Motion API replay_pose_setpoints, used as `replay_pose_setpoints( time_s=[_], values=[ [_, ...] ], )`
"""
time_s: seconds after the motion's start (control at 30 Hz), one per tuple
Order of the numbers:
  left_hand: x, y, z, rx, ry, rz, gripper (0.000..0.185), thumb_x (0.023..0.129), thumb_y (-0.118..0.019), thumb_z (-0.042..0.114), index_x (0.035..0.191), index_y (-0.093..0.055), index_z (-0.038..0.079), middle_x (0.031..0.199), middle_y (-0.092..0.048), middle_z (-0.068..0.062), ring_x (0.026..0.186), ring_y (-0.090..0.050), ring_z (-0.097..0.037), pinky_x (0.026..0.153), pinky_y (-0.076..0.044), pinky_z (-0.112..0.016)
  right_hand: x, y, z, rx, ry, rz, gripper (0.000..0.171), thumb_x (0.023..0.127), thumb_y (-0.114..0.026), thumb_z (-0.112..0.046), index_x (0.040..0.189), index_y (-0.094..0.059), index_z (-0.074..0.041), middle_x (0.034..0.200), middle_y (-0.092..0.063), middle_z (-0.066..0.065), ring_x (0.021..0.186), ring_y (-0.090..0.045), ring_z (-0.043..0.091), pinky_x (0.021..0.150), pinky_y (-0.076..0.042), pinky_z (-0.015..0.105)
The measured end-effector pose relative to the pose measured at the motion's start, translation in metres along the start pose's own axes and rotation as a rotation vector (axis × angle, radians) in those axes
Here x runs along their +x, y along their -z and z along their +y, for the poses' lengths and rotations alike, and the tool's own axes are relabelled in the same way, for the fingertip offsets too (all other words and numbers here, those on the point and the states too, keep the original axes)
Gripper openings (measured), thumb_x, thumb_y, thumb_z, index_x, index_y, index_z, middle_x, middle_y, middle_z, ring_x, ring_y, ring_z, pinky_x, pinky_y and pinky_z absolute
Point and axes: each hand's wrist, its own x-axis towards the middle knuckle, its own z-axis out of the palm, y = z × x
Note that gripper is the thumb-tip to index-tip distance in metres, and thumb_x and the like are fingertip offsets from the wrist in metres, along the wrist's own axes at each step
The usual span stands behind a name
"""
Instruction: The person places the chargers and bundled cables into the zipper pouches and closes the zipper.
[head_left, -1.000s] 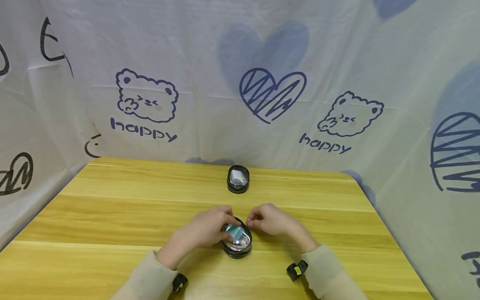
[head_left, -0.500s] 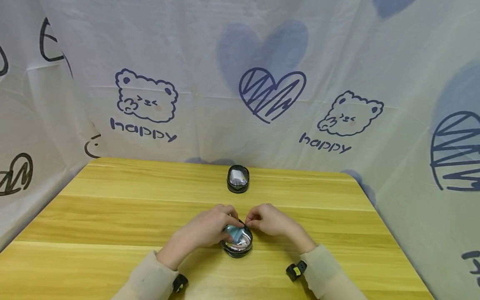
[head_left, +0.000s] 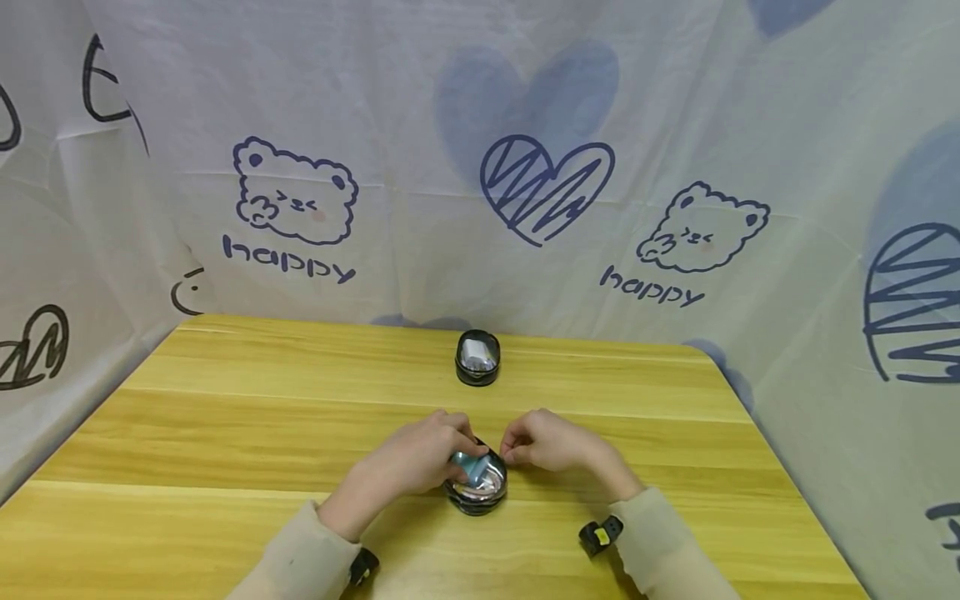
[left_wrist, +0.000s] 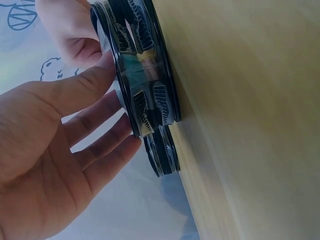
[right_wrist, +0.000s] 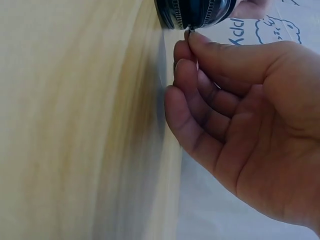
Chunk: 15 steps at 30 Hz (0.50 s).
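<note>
A round black zippered case [head_left: 477, 487] with a clear lid lies on the wooden table [head_left: 225, 417] in front of me; something light blue shows through the lid. My left hand [head_left: 416, 458] rests over its left side, and in the left wrist view the thumb and relaxed fingers [left_wrist: 107, 142] press on the lid's rim of the case [left_wrist: 142, 75]. My right hand [head_left: 543, 442] is at the case's right far edge. In the right wrist view its thumb and forefinger [right_wrist: 192, 45] pinch the small zipper pull [right_wrist: 188, 31] of the case [right_wrist: 195, 12].
A second, similar black case [head_left: 477, 358] stands further back at the table's middle; it also shows behind the near one as a case [left_wrist: 162, 150]. Printed cloth [head_left: 525, 167] walls the table at the back and both sides. Small black devices sit on both wrists.
My right hand has shifted slightly to the right along the case's rim with the zipper pull. The left hand has stayed on the lid, and the blue patch shows a little more.
</note>
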Motion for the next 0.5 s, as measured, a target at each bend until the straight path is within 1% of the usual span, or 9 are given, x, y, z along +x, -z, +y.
replay_pose_setpoints(
  time_s=[0.1,0.3,0.4,0.5],
  values=[
    [-0.0002,-0.0003,-0.0004,-0.004,-0.001,0.001,0.041,0.081,-0.088,0.021,0.121,-0.079,0.016,0.106,-0.067,0.003,0.094,-0.059,-0.016,0.075,-0.054,-0.026,0.0,0.0005,0.0,0.007,-0.012,-0.012,0.011,0.099,-0.069,-0.008,0.09,-0.074,-0.012,0.083,-0.067,-0.008,0.076,-0.057,0.007,0.07,-0.05,0.024],
    [-0.0001,0.0007,-0.0003,-0.008,0.008,-0.01,0.041,0.081,-0.088,0.021,0.121,-0.079,0.016,0.105,-0.066,0.003,0.093,-0.058,-0.015,0.073,-0.052,-0.025,0.0008,0.0003,-0.0013,0.001,-0.021,0.008,0.011,0.1,-0.069,-0.008,0.09,-0.074,-0.013,0.083,-0.067,-0.008,0.075,-0.056,0.008,0.068,-0.048,0.025],
    [-0.0005,0.0022,0.0005,-0.004,0.014,-0.017,0.042,0.082,-0.088,0.021,0.122,-0.079,0.016,0.104,-0.065,0.003,0.092,-0.057,-0.014,0.071,-0.05,-0.025,0.0015,-0.0006,-0.0018,-0.004,-0.025,0.027,0.011,0.099,-0.069,-0.009,0.091,-0.075,-0.013,0.084,-0.068,-0.008,0.076,-0.057,0.009,0.07,-0.049,0.026],
    [-0.0009,0.0037,0.0012,-0.004,0.019,-0.021,0.043,0.082,-0.088,0.021,0.124,-0.078,0.016,0.102,-0.064,0.001,0.09,-0.055,-0.014,0.069,-0.049,-0.025,0.0027,-0.002,-0.0017,-0.01,-0.029,0.058,0.011,0.1,-0.068,-0.008,0.092,-0.075,-0.013,0.086,-0.069,-0.008,0.079,-0.058,0.009,0.075,-0.051,0.028]
  ],
)
